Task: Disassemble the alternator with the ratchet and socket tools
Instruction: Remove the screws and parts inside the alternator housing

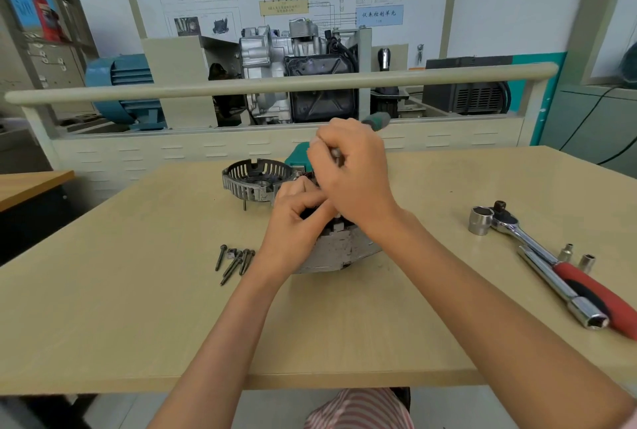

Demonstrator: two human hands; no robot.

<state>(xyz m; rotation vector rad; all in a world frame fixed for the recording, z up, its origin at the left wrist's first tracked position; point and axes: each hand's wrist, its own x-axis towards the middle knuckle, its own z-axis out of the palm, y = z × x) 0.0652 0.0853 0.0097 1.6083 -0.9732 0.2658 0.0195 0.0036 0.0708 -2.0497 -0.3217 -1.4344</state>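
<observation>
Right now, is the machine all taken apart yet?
Not yet. Done: a slotted metal cover sits off behind, and long bolts lie loose on the table. In hand: the left hand steadies the alternator body while the right hand works a green-handled tool into it. Left: the body itself.

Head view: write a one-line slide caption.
Both hands work on the alternator: right hand grips a green-handled tool, the ratchet lying unused beside loose bolts.
</observation>
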